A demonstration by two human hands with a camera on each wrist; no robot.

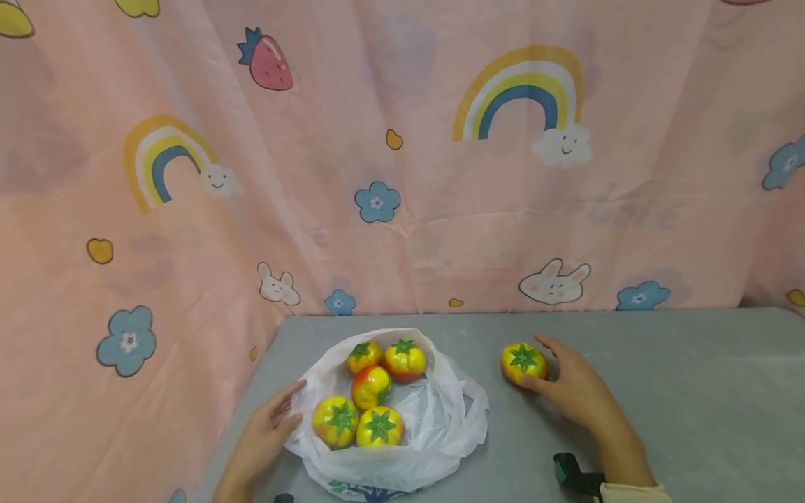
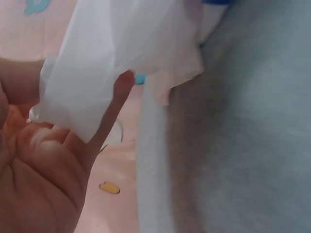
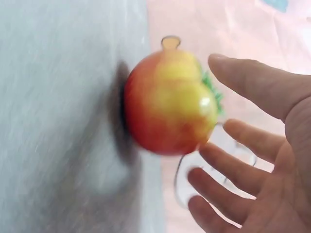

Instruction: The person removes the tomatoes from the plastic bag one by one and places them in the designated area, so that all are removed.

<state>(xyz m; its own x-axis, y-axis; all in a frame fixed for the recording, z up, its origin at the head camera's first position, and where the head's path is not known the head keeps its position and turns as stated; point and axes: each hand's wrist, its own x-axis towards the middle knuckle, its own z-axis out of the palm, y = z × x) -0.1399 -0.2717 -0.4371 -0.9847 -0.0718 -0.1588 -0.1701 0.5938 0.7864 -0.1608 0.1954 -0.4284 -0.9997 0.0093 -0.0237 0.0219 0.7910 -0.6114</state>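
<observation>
A white plastic bag (image 1: 434, 457) lies with its mouth spread wide. Several glossy yellow-and-red tomatoes with green star-shaped tops sit inside, one of them, a tomato (image 1: 371, 388), tipped on its side. At the bag's left rim, my left hand (image 1: 267, 429) holds the thin plastic (image 2: 87, 73) between thumb and fingers. To the right of the bag, another tomato (image 1: 519, 358) rests on the table. My right hand (image 1: 575, 388) reaches around this tomato from the right with thumb and fingers spread. In the right wrist view, the fingers (image 3: 233, 167) are extended beside the tomato (image 3: 167, 104), not wrapped round it.
The grey table (image 1: 704, 405) reaches back to a pink curtain (image 1: 415, 265) printed with rainbows, flowers and rabbits. A black device (image 1: 575, 476) sits at my right wrist, by a light sleeve (image 1: 632, 493). The table's left edge runs close to my left hand.
</observation>
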